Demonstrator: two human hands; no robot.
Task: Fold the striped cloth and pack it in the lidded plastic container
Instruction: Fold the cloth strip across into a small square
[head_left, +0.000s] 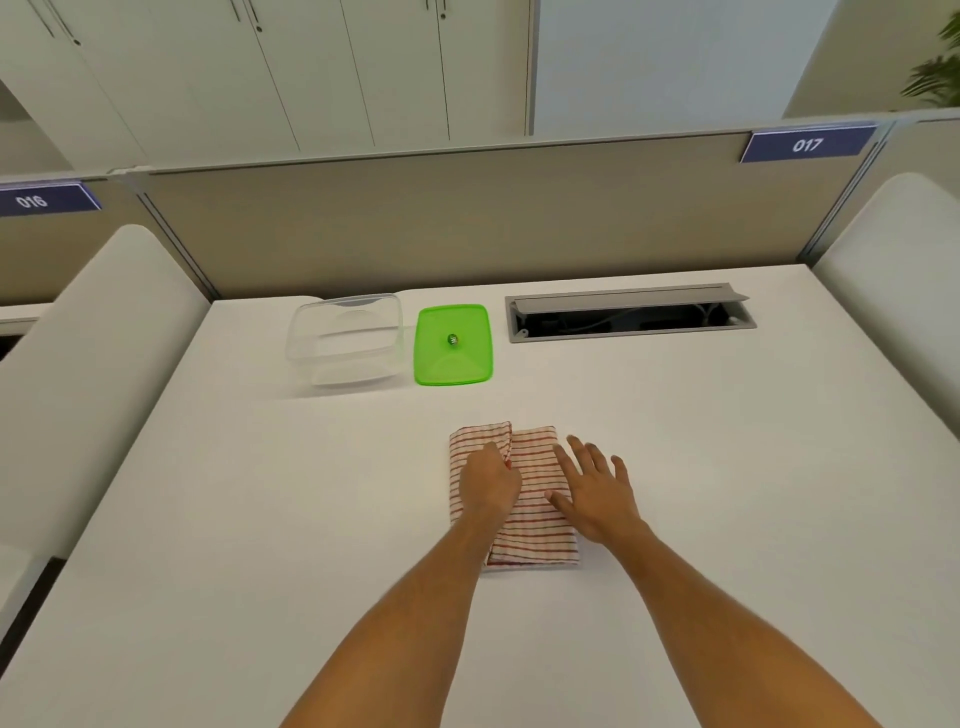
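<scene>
White desk (260, 519), striped cloth (535, 525) part-folded — left hand (488, 483) pinching its edge, right hand (597, 493) flat, fingers spread.

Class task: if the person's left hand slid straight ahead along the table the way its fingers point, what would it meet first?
Probably the green lid. The left hand rests on the striped cloth, pointing forward; only bare table separates them. Depth is uncertain.

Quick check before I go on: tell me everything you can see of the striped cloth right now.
The striped cloth is white with thin red stripes and looks like soft woven fabric. It lies partly folded on the white desk, nearer the person than the clear container and green lid, touching neither. The left hand pinches a raised fold near its far edge; the right hand lies flat and open on its right side.
</scene>
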